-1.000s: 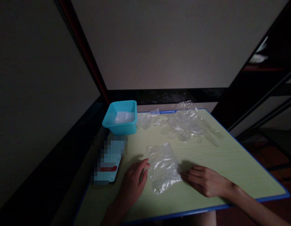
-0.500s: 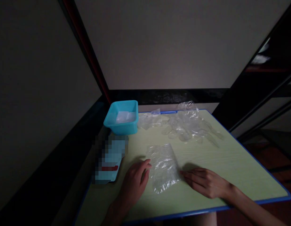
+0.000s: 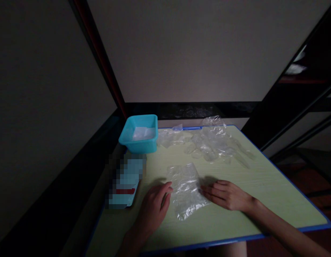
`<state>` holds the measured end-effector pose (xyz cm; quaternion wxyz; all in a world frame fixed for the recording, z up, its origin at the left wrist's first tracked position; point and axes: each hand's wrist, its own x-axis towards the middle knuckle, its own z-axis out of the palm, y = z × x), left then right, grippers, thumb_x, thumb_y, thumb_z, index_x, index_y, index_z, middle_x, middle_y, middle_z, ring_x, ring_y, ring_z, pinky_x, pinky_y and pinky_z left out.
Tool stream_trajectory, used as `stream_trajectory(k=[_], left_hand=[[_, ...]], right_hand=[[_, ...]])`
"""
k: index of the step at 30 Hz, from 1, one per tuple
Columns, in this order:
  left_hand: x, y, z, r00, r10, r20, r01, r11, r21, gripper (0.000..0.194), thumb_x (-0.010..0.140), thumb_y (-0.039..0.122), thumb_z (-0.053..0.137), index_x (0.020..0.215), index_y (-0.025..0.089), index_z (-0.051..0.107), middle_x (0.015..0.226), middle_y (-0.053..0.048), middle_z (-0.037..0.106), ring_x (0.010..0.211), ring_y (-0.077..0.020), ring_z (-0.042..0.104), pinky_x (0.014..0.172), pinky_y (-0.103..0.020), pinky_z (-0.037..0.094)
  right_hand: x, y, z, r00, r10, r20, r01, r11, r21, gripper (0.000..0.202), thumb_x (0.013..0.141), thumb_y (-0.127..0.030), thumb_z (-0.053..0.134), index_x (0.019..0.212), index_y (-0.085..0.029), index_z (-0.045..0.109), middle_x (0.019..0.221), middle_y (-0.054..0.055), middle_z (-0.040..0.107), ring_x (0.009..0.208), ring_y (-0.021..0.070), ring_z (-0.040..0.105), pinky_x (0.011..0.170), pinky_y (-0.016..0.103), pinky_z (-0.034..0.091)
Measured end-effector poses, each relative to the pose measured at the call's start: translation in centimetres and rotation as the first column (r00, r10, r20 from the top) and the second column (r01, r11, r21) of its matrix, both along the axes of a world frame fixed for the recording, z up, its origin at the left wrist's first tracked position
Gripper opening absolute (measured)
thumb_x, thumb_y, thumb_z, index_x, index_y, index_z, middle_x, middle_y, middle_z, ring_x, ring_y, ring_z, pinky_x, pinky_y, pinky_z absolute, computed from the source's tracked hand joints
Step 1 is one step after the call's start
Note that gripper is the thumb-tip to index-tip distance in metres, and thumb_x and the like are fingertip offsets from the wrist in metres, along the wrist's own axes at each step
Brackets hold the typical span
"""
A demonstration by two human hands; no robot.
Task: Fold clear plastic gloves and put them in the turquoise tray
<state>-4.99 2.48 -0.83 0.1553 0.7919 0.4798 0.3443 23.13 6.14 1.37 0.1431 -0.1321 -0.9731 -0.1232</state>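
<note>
A roughly rectangular piece of thin clear plastic film (image 3: 186,187), crinkled and shiny, lies flat on the table between my hands. I cannot tell whether it is a bag or a folded glove. My left hand (image 3: 154,205) rests at its left edge, fingers bent and thumb apart from them, fingertips at the film. From the other side my right hand (image 3: 225,195) reaches onto the film's right edge with its fingers stretched out and low. Neither hand is closed round anything. Farther back lies a loose heap of clear plastic gloves (image 3: 215,141), spread out with some finger shapes visible.
A turquoise plastic basin (image 3: 142,145) with white material inside stands at the back left. In front of it lies a pale blue, pixelated flat object (image 3: 126,182). The light green table (image 3: 264,200) has a blue edge; a wall rises behind it.
My right hand has shifted up and left, its fingertips now over the film's right edge. The film's lower right corner has spread slightly rightward. My left hand has stayed nearly still.
</note>
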Motion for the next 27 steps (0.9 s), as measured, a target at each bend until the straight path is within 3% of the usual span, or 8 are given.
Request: stream_trajectory(k=[6, 12, 27], left_hand=[[0.0, 0.0, -0.1, 0.999, 0.009, 0.031, -0.009, 1.000, 0.002, 0.031, 0.081, 0.011, 0.044, 0.110, 0.021, 0.048, 0.090, -0.003, 0.066, 0.085, -0.0177, 0.061, 0.077, -0.033, 0.048], [-0.1, -0.1, -0.5, 0.992, 0.091, 0.089, -0.091, 0.996, 0.004, 0.028, 0.083, 0.014, 0.043, 0.110, 0.022, 0.049, 0.092, -0.003, 0.066, 0.086, -0.0168, 0.061, 0.079, -0.031, 0.049], [-0.2, 0.1, -0.4, 0.979, 0.170, 0.114, -0.171, 0.985, -0.006, 0.023, 0.081, 0.015, 0.044, 0.102, 0.020, 0.053, 0.085, -0.003, 0.067, 0.079, -0.0162, 0.063, 0.074, -0.029, 0.050]], right_hand=[[-0.4, 1.5, 0.0, 1.000, 0.001, 0.022, -0.001, 1.000, -0.018, 0.034, 0.092, -0.014, 0.027, 0.107, -0.012, 0.057, 0.113, 0.007, 0.060, 0.104, 0.0162, 0.053, 0.079, 0.028, 0.048], [-0.3, 2.2, -0.8, 1.000, 0.005, 0.023, -0.003, 0.999, -0.054, 0.030, 0.091, -0.012, 0.031, 0.109, -0.008, 0.055, 0.113, 0.010, 0.059, 0.111, 0.0182, 0.048, 0.086, 0.031, 0.047], [-0.2, 2.5, -0.8, 1.000, -0.002, 0.005, 0.003, 0.989, -0.147, 0.031, 0.092, -0.013, 0.030, 0.112, -0.008, 0.053, 0.110, 0.010, 0.061, 0.106, 0.0168, 0.052, 0.085, 0.030, 0.048]])
